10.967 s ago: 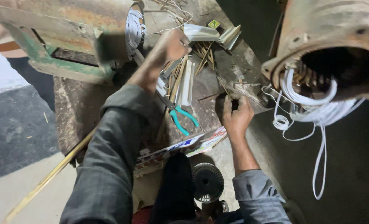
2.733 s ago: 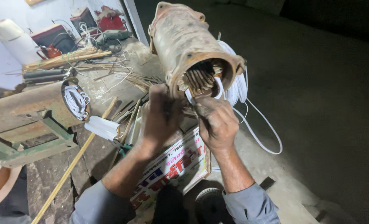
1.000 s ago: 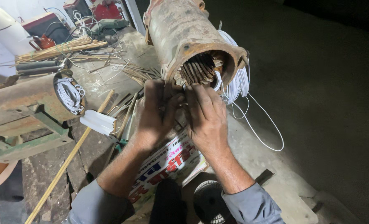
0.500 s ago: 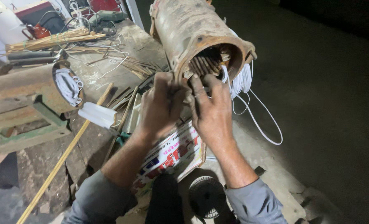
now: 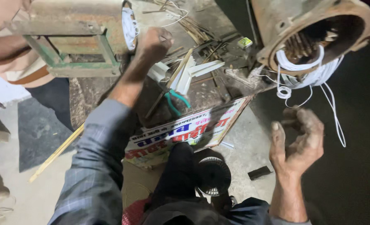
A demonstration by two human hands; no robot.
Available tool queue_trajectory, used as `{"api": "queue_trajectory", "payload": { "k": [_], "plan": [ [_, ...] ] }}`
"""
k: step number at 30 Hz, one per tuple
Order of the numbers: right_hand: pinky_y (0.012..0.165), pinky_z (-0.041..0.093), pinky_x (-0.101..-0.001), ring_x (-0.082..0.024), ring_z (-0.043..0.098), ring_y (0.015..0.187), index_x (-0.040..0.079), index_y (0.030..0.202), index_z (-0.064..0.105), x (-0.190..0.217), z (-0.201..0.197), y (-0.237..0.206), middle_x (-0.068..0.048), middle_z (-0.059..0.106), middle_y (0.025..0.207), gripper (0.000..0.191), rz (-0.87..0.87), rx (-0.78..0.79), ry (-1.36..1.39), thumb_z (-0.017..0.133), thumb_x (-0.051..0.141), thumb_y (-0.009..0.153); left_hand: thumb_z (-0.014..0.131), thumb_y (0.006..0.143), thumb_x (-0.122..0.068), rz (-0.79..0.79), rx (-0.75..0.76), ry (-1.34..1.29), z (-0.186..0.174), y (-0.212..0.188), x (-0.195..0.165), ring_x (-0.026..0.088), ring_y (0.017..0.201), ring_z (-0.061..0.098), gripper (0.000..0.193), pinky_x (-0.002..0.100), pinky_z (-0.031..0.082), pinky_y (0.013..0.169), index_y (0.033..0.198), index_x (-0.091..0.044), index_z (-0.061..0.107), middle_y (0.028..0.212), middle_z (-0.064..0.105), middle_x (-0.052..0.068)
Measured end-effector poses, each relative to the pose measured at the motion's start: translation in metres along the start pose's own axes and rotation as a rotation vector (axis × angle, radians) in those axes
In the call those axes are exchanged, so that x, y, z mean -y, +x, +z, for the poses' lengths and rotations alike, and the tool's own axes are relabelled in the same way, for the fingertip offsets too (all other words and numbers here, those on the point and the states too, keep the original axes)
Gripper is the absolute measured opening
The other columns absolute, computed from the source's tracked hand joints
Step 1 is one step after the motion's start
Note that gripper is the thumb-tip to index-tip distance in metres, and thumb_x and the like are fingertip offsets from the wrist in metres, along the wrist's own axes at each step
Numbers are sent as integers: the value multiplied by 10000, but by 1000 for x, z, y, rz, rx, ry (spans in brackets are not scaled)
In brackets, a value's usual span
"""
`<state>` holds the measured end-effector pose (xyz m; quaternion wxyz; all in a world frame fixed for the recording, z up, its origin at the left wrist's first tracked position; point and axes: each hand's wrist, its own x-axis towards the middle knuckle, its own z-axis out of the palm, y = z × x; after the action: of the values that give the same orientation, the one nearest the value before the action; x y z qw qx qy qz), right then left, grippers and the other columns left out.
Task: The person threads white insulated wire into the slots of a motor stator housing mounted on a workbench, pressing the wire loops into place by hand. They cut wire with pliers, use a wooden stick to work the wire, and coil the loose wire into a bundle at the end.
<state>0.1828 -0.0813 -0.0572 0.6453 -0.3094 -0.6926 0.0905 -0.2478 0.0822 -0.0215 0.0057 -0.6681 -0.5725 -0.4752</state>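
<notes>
Two rusty motor housings are flanking the worktop (image 5: 89, 100), one beside each bare hand.

Left hand (image 5: 153, 41) is reaching over the cluttered worktop, its fingers curled into a closed fist beside the left motor housing (image 5: 74, 18) in a green frame; whether it is gripping anything I cannot tell. Right hand (image 5: 297, 139) is hanging empty below the right motor housing (image 5: 314, 31), fingers half curled and apart, near the dangling white wires (image 5: 307, 77). One pair of teal-handled pliers (image 5: 176, 100) is lying on the worktop. One rectangular white sign board (image 5: 185, 133) with red and blue lettering is leaning against the worktop's front edge.
</notes>
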Motion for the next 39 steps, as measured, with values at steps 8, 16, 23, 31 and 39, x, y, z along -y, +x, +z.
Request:
{"api": "queue_trajectory", "payload": {
  "k": [8, 16, 23, 31, 39],
  "plan": [
    [876, 558, -274, -148, 677, 1003, -33, 1287, 652, -24, -9, -87, -135, 717, 1146, 364, 518, 127, -227, 758, 30, 945, 674, 772, -59, -340, 304, 455, 32, 20, 50, 389, 952, 687, 160, 464, 555, 789, 900, -85, 766, 997, 723, 208],
    [851, 584, -299, -171, 719, 975, -41, 1206, 669, -78, -52, -206, -124, 738, 1097, 293, 999, 34, -62, 695, 27, 922, 784, 746, -196, -231, 405, 440, 63, 36, 80, 390, 963, 693, 249, 471, 559, 817, 965, -80, 762, 1027, 726, 213],
    [872, 558, -298, -189, 697, 949, -71, 1205, 676, -126, -73, -295, -167, 735, 1045, 307, 1069, 57, -60, 735, 7, 914, 872, 726, -307, -248, 713, 560, 61, 44, 99, 381, 985, 705, 419, 468, 570, 860, 1056, -74, 761, 1070, 729, 215],
    [857, 562, -290, -173, 699, 944, -65, 1186, 707, -113, -43, -280, -163, 764, 1018, 310, 1127, 248, -79, 741, 32, 894, 865, 766, -452, -188, 972, 567, 54, 33, 125, 323, 955, 730, 519, 447, 594, 852, 1112, -80, 760, 1076, 752, 183],
    [857, 548, -281, -161, 690, 945, -51, 1206, 694, -91, -13, -264, -134, 762, 1017, 353, 1189, 323, -48, 756, 75, 882, 849, 797, -367, -132, 556, 354, 57, 21, 121, 286, 959, 727, 455, 398, 594, 828, 1135, -80, 746, 1085, 741, 168]
  ]
}}
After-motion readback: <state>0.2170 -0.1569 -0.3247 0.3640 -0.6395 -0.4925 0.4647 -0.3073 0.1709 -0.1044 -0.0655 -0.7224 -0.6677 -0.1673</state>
